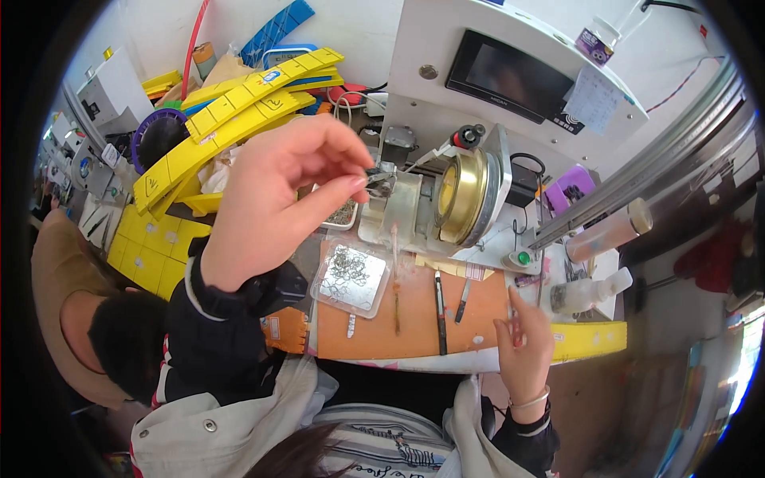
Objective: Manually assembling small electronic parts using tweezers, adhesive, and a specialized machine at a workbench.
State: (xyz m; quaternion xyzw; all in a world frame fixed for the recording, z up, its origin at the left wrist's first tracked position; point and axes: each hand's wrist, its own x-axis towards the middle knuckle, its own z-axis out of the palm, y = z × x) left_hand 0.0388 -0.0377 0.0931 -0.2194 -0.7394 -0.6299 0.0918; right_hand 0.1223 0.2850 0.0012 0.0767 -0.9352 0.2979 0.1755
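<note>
My left hand [291,191] is raised in front of the machine, thumb and forefinger pinched together. Whatever lies in the pinch is too small to make out. Right at those fingertips is a small dark metal part [382,182] of the machine. A square clear tray [376,307] holding thin wire-like metal pieces [344,269] sits below, on the orange-brown work mat [414,338]. My right hand [527,346] hovers by the mat's right edge, forefinger stretched out and thumb apart from it, with nothing visible in it. A black pen-like tool [441,311] and a small knife-like tool [463,301] lie nearest it.
The machine carries a brass-coloured round drum [458,199] and a dark screen [510,76]. Yellow curved strips [231,103] are piled at the back left. A white-capped bottle [590,291] and a purple bin [570,187] stand at the right. Another person [88,319] sits at the left.
</note>
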